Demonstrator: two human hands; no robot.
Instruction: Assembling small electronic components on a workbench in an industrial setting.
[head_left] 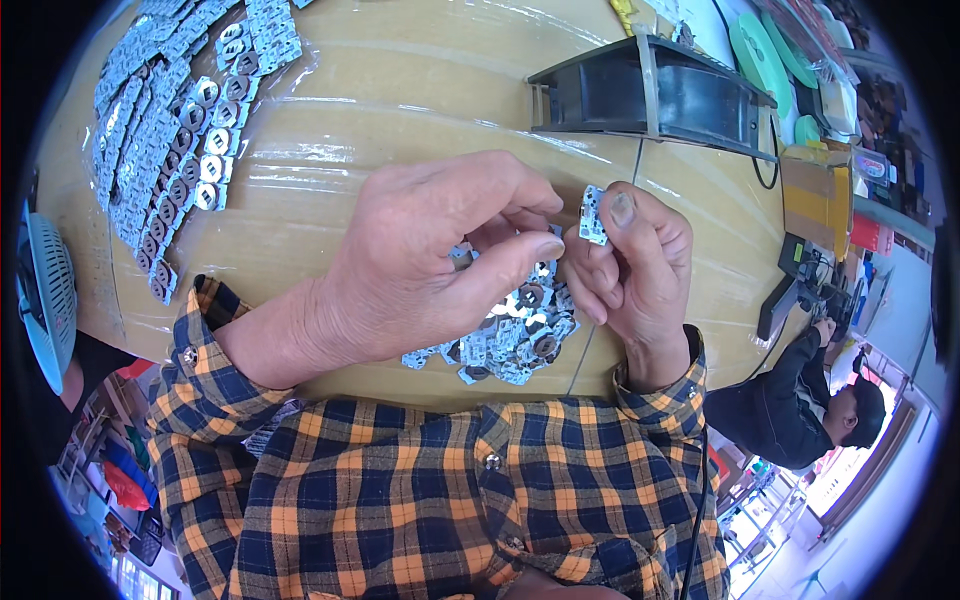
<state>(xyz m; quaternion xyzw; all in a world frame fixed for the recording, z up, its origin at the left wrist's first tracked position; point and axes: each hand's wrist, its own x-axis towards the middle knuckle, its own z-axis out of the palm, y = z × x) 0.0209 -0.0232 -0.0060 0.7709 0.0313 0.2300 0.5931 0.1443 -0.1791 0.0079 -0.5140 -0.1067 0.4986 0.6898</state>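
Observation:
My right hand (640,250) pinches a small light-blue circuit board (592,215) between thumb and curled fingers, holding it upright over the table. Just left of it, my left hand (420,265) reaches in with thumb and forefinger apart; nothing shows between their tips, and its other fingers are partly hidden. Beneath both hands lies a loose pile of similar circuit boards (510,340), some with round dark or shiny parts; my left hand covers part of it. At the far left, many more circuit boards (165,150) lie in overlapping rows on the table.
A black fan (650,95) stands at the far right of the brown tabletop (400,90). Beyond it are green pieces (760,60) and a cardboard box (815,200). A blue basket-like object (50,300) is at the left edge. Another person (810,405) works at the right.

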